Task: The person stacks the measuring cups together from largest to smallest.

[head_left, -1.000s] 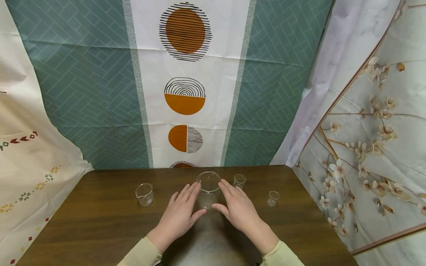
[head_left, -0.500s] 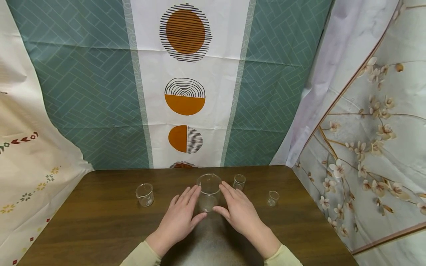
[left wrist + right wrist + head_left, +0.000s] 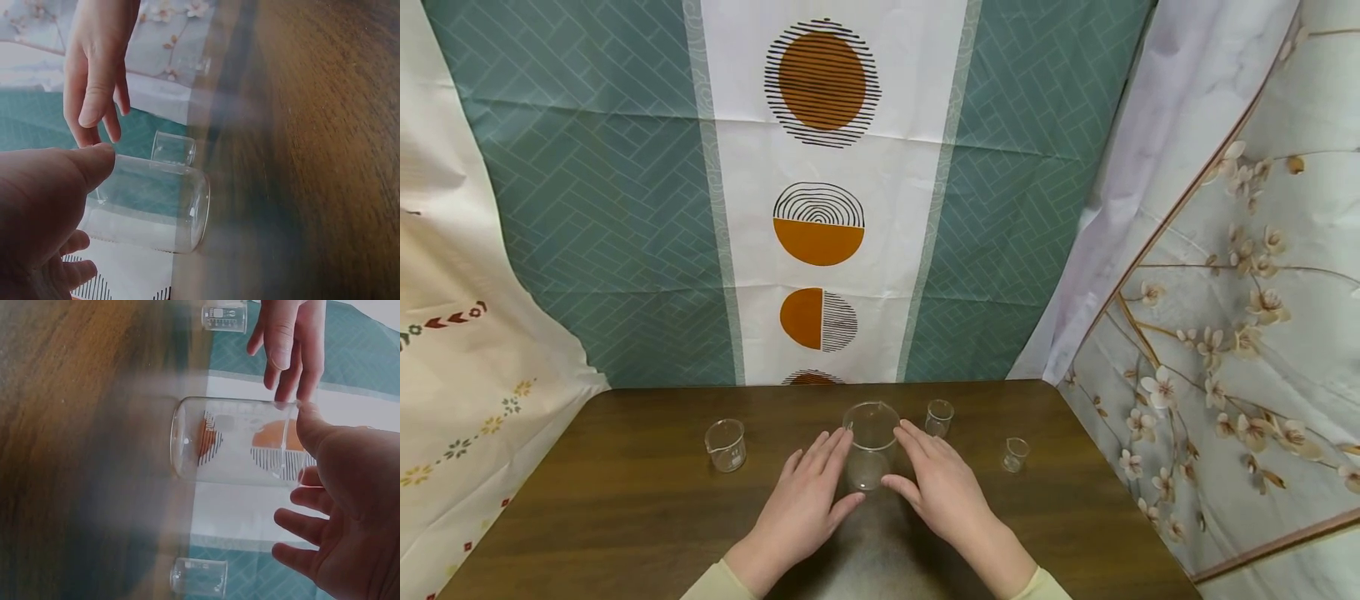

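A large clear glass beaker [image 3: 869,468] stands upright near the middle of the wooden table. My left hand [image 3: 803,507] lies along its left side, fingers fairly straight, tips at the rim. On the opposite side, my right hand [image 3: 946,492] mirrors it, its index finger reaching the rim. Both thumbs point inward in front of the glass, apart from each other. In the right wrist view, the right thumb [image 3: 312,425] sits at the rim of the beaker [image 3: 234,440], which has faint printed marks. The left wrist view shows the left thumb [image 3: 94,165] close to the rim.
A smaller beaker [image 3: 727,447] stands to the left. Behind my right hand is a narrow beaker [image 3: 938,421], and a tiny beaker [image 3: 1015,455] stands farther right. Patterned cloth [image 3: 647,250] hangs along the back edge of the wooden table [image 3: 625,500].
The large beaker and both hands have shifted slightly toward me across the table. The other beakers have stayed in place; the head view has tilted a little.
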{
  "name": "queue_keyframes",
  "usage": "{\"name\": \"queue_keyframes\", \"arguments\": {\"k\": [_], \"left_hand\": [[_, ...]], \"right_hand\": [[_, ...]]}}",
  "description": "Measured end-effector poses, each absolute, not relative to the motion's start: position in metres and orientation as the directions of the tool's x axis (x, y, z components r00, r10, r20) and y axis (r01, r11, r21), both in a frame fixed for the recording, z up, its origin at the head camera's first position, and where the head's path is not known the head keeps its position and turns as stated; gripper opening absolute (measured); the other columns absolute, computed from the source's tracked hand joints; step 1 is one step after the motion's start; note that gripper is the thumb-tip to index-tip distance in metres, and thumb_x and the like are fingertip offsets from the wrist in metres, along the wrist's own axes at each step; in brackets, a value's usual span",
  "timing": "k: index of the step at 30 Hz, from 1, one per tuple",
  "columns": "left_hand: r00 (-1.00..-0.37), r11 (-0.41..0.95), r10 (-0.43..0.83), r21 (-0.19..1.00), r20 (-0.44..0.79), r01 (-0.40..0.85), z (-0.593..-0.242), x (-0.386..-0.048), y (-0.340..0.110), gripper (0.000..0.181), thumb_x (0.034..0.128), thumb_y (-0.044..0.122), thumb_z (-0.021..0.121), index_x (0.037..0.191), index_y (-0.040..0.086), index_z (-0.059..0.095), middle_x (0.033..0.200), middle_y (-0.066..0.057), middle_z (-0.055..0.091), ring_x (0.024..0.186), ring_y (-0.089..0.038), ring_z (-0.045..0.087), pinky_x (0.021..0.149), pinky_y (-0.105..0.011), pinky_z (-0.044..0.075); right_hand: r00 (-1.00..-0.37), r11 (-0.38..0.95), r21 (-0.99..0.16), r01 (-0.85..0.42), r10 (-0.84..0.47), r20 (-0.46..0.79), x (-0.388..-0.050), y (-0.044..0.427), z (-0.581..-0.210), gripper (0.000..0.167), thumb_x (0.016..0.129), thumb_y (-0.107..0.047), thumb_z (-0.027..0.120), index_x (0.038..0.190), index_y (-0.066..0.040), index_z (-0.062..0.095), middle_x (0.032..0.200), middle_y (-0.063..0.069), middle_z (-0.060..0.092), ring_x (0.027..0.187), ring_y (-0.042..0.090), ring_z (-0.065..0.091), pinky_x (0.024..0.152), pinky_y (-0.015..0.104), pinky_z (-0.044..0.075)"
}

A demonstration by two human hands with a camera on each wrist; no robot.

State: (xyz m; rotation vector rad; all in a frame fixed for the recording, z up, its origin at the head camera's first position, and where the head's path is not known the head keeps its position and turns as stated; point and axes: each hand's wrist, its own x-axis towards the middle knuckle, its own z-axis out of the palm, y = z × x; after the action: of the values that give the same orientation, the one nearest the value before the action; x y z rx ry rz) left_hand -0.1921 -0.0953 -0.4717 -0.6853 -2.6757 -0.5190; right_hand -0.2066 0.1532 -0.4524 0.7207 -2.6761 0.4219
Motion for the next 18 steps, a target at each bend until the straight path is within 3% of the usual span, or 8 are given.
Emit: {"name": "queue_keyframes", "arguments": {"k": [18], "left_hand": [[-0.796,0.801,0.407,0.244,0.448,0.547,-0.476,-0.184,-0.098,0.084,0.1001,0.036,0.085,0.166,0.002,0.045,0.167,-0.02,0.049,0.153,-0.043,0.047,0.113,-0.073,0.043]], "right_hand": [[-0.813,0.833,-0.184,-0.521,-0.419,0.405,-0.195,0.154,-0.454,0.072,0.106,-0.055,0.069,0.158,-0.006,0.058,0.165,0.012,0.054,0.139,0.036,0.063,0.112,0.056,0.052]]}}
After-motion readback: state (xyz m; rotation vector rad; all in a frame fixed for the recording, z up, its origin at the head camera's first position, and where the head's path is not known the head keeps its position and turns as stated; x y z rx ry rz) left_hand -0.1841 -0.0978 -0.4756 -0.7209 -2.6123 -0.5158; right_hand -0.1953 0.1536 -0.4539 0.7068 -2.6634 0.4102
